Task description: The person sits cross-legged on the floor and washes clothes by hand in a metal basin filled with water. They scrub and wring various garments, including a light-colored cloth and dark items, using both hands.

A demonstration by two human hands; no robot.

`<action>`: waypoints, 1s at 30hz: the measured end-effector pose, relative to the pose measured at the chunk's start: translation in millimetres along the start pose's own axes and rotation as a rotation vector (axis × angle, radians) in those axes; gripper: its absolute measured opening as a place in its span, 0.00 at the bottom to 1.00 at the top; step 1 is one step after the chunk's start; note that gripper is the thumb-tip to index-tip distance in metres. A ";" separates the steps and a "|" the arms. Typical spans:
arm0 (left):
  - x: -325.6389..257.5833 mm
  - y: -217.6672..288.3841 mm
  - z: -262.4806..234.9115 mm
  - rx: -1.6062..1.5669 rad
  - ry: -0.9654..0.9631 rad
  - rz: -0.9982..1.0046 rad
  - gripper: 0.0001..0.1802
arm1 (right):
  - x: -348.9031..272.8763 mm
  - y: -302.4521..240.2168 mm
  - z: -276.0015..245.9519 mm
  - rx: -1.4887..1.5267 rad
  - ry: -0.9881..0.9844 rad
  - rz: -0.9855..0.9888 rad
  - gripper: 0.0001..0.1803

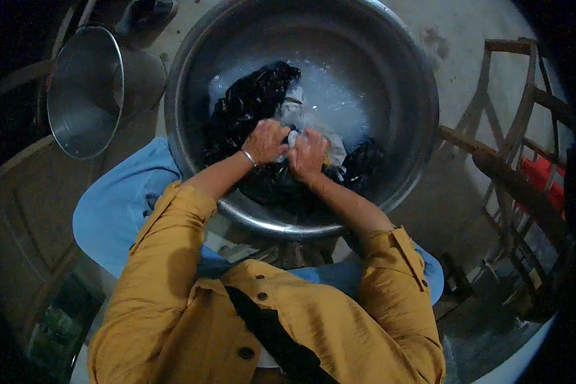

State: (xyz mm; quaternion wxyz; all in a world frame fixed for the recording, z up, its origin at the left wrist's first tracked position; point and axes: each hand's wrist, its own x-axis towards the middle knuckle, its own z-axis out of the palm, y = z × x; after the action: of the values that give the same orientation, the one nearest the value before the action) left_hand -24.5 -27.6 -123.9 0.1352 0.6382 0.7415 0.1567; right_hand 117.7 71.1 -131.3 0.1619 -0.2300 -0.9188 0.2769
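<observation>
A wide metal basin (288, 228) stands in front of me with cloudy, sudsy water (333, 96) in it. Wet, shiny black cloth (253, 93) is heaped at its left and along its near side. More dark cloth lies right of my hands. Between and beyond my hands shows a whitish cloth (335, 148) with a bit of yellow on it. My left hand (265, 142), a bracelet at its wrist, has its fingers curled into the cloth. Close beside it, my right hand (308, 153) is closed on the whitish cloth. The fingertips are partly hidden.
Left of the basin is a metal bucket (141, 80), its mouth turned toward me. A wooden frame (525, 105) with slats stands on the right, with a red object (544, 182) behind it. My bent knees, in blue jeans (118, 211), flank the basin's near side.
</observation>
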 end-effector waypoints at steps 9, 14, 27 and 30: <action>126.1 1.5 -45.2 -0.042 -0.416 -0.509 0.18 | 124.5 111.0 32.2 0.031 -0.566 0.327 0.22; 136.8 -32.0 -5.8 -0.368 -0.124 -0.021 0.18 | 107.7 117.4 -2.1 -0.068 -0.480 0.316 0.23; 12.3 24.6 -7.5 -0.080 0.334 0.027 0.08 | 4.9 -73.1 -18.7 -0.067 0.235 0.564 0.11; 7.6 12.0 10.9 -0.055 0.301 0.117 0.08 | -17.9 -20.7 52.5 -0.121 0.198 0.424 0.10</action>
State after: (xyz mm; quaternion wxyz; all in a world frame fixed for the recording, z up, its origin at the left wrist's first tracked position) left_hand -10.5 -17.8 -129.0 0.0306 0.6458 0.7104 0.2782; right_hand 103.5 23.8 -163.9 0.1752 -0.4531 -0.8446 0.2251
